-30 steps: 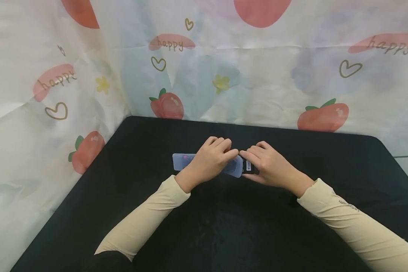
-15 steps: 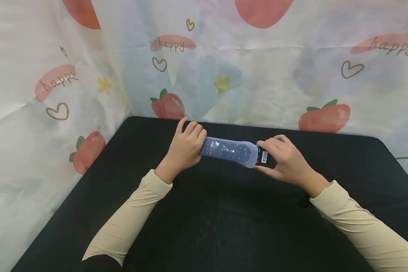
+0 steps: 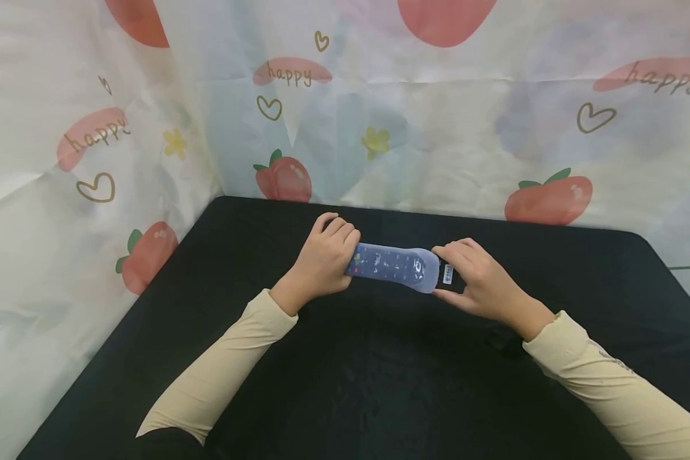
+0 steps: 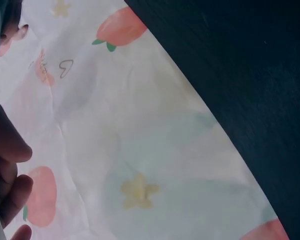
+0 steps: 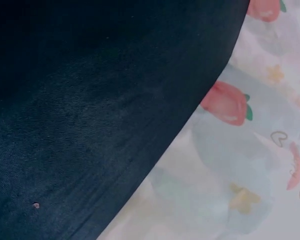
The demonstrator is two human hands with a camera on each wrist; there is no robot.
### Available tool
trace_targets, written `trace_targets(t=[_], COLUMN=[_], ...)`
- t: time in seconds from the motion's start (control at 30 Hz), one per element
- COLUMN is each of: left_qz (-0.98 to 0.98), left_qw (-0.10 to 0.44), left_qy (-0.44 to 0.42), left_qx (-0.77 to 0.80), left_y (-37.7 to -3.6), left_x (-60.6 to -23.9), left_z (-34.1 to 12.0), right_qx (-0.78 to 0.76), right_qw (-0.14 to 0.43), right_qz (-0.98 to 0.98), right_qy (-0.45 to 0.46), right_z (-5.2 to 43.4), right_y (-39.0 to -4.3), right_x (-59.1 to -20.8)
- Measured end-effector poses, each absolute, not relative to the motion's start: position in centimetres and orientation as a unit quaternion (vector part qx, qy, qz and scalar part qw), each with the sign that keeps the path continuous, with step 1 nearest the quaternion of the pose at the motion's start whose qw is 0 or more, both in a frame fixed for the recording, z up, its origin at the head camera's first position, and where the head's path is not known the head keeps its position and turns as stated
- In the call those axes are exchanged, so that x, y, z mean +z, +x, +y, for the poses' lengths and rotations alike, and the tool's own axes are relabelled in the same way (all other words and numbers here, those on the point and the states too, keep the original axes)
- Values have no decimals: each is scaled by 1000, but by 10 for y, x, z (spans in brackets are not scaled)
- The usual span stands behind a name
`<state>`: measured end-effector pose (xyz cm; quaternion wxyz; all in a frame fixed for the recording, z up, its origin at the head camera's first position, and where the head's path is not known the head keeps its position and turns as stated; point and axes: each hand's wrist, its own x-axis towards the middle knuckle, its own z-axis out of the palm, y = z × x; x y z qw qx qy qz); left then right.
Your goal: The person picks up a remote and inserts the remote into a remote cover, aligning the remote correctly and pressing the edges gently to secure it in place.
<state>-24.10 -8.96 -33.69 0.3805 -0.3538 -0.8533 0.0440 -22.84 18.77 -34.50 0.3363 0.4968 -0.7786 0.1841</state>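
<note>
A black remote control lies crosswise above the black table, most of it inside a translucent bluish silicone sleeve. My left hand grips the sleeve's left end with curled fingers. My right hand holds the bare right end of the remote, where a white label shows. In the left wrist view only the curled fingers show at the left edge. The right wrist view shows neither hand nor remote.
A cloth backdrop printed with strawberries, hearts and "happy" stands behind the table and along its left side. It also fills much of the left wrist view as backdrop and the corner of the right wrist view as backdrop.
My left hand slid from the middle of the sleeve to its left end. The remote's buttons now show through the sleeve. The right hand shifted slightly right, still on the remote's end.
</note>
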Motion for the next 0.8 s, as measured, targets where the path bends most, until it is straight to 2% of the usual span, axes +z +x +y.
trace_targets(t=[0.6,0.8], left_qz=[-874,-882], left_qw=[365,353], left_qy=[-315,-308], left_qx=[56,54], left_y=[-238,-244], left_x=[-344,-343], left_z=[-76,-81], right_qx=[231,191], right_qw=[302,284], right_qz=[-803,-827], right_qy=[459,446], right_z=[178,170], right_y=[-227,-224], right_x=[-358,-349])
